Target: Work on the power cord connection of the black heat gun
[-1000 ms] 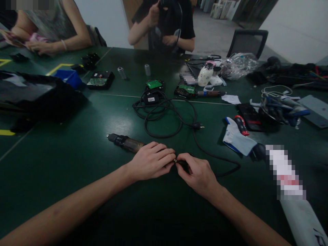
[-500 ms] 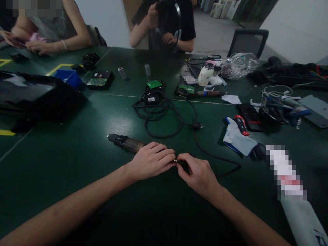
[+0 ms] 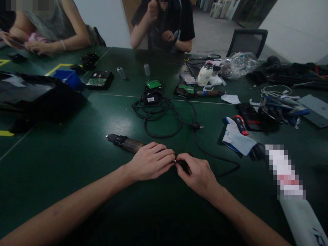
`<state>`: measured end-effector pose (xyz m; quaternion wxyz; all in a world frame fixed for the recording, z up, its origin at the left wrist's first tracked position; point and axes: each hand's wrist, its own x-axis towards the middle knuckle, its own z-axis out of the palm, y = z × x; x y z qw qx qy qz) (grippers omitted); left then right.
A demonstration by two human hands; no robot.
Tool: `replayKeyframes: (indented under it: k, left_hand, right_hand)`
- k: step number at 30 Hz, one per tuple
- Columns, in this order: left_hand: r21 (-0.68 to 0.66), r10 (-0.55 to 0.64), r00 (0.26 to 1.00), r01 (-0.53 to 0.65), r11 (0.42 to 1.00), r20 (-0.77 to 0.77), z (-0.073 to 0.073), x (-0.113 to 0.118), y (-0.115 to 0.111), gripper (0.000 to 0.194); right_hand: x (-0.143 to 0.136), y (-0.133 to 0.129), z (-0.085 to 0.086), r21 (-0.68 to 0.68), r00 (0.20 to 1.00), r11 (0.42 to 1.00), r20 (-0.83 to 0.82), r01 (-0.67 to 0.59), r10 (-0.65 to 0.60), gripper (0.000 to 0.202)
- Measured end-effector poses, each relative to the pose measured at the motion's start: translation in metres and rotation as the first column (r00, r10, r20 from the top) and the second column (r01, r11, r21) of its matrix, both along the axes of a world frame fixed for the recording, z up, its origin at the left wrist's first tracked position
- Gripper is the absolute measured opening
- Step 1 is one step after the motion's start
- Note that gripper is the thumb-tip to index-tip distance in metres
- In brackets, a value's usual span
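Note:
An electric screwdriver (image 3: 130, 145) lies on the green table, its bit end pointing left. My left hand (image 3: 152, 162) is wrapped over its rear part, covering that end. Just to the right, my right hand (image 3: 198, 171) pinches the plug of a black cable (image 3: 222, 175). A small shiny metal bit of the connector (image 3: 175, 161) shows between the fingertips of both hands. Whether the plug sits in the screwdriver cannot be made out. Beyond the hands the cable lies in loops, with a black power adapter (image 3: 150, 99) and a mains plug (image 3: 197, 125).
Hard drives with green boards (image 3: 153, 84) stand farther back, near two metal cylinders (image 3: 147, 69). To the right lie a glove (image 3: 238, 140), a red-black screwdriver handle (image 3: 241, 124) and a white roll (image 3: 302, 218). A black bag (image 3: 33, 95) is left. Two people sit opposite.
Both my hands keep almost the same place and grip. Across the table, the person in black has shifted the raised hand and the dark object slightly.

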<state>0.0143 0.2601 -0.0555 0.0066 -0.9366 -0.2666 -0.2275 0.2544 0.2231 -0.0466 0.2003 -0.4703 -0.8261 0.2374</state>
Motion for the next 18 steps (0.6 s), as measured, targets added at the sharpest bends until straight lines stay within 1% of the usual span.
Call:
replayKeyframes:
  k: [11, 18]
  left_hand:
    - [-0.009, -0.014, 1.000, 0.015, 1.000, 0.008, 0.0011, 0.0000, -0.0008, 0.024]
    - [-0.019, 0.000, 1.000, 0.000, 1.000, 0.012, 0.0019, 0.0017, -0.0010, 0.024]
  right_hand:
    - [0.0005, -0.0006, -0.0005, -0.024, 1.000, 1.000, -0.011, -0.006, 0.006, 0.011]
    - [0.0013, -0.0013, -0.0030, -0.032, 0.999, 0.999, -0.022, 0.024, -0.025, 0.014]
